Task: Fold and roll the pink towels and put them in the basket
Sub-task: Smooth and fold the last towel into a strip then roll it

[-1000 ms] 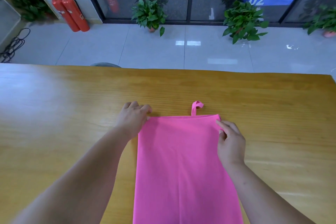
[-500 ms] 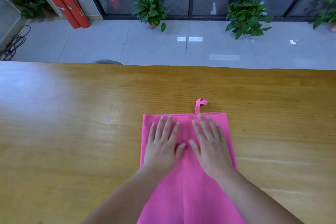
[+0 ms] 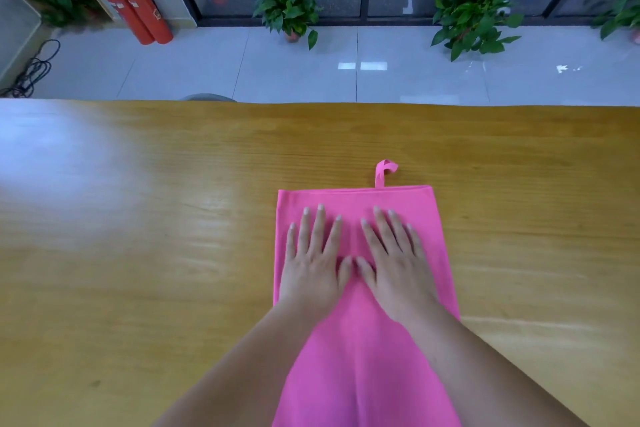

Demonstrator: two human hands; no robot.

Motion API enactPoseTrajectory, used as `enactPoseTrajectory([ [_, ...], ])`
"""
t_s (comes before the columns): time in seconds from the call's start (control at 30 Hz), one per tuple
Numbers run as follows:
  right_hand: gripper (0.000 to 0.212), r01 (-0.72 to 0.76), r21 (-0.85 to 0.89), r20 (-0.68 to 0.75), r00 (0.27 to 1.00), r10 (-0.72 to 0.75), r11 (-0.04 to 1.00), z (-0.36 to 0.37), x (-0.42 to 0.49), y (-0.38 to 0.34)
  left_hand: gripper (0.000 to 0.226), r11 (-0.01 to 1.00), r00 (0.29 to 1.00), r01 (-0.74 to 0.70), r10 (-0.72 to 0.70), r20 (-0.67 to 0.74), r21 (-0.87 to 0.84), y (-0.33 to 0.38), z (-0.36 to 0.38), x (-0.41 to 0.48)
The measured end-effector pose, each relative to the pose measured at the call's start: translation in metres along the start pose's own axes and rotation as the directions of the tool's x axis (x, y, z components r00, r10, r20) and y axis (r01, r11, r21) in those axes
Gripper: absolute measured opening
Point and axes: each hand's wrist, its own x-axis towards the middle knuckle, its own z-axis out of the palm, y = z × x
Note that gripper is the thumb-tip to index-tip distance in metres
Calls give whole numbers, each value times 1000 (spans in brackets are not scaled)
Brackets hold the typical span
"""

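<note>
- The left fingers [image 3: 319,229] lie straight and slightly spread, flat on the cloth and gripping nothing. This looks like a pressing or smoothing touch meant to flatten the fold.
- The right fingers [image 3: 386,230] lie the same way, straight, fanned a little and pointing away from the person. The two thumbs nearly meet between the hands, probably so the pressure covers the middle of the strip.
- The left hand [image 3: 313,270] and right hand [image 3: 396,274] sit palm down, side by side on the far part of the pink towel [image 3: 363,374], a little short of its far edge. From here they could sweep outward or back to push out air and creases.
- The towel is a long, narrow strip, so it seems already folded lengthwise. It runs from the far edge toward the person and out of the bottom of the view, which leaves a straight band ready to roll.
- Its hanging loop [image 3: 384,172] sticks out past the far edge onto the bare wood, clear of the hands.
- The towel rests on a wooden table [image 3: 138,253], whose hard, flat top gives the palms something firm to press against.
- The basket is not in view, so I judge the rolling and putting away are not yet done.
- Beyond the table, on a tiled floor by glass doors, stand red fire extinguishers [image 3: 135,7] and potted plants [image 3: 287,7].
</note>
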Motion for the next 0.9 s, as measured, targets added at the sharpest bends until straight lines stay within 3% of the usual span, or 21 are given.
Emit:
enactPoseTrajectory([
  [0.1, 75, -112, 8, 25, 993, 112, 994, 4, -20, 28, 75, 998, 998, 15, -18, 53, 55, -24, 4, -19],
  [0.27, 75, -226, 26, 53, 973, 224, 974, 2, 12, 40, 76, 993, 993, 5, -18, 116, 115, -18, -5, 31],
  [0.33, 75, -276, 49, 23, 961, 275, 960, -8, 15, 24, 75, 998, 996, 20, -25, 91, 56, -1, -9, 32],
  [0.47, 75, -40, -24, 17, 999, 41, 999, 1, -48, 2, 74, 988, 987, -154, 155, 38, -19, 11, 9, -37],
  [0.57, 81, -153, -9, 30, 988, 153, 988, 9, -76, 26, 77, 995, 994, -102, 102, 47, 1, -12, 15, -58],
  [0.7, 83, -172, -41, 86, 981, 175, 984, 12, -44, 44, 78, 993, 987, -103, 96, 128, 49, -8, 11, -19],
  [0.8, 79, -283, -15, 43, 958, 284, 959, -4, -18, 35, 76, 998, 995, 25, -29, 95, 49, 6, -6, 12],
  [0.9, 75, -116, -19, 35, 993, 116, 993, -2, -48, 0, 73, 999, 998, -33, 34, 45, -19, 24, 1, -18],
])
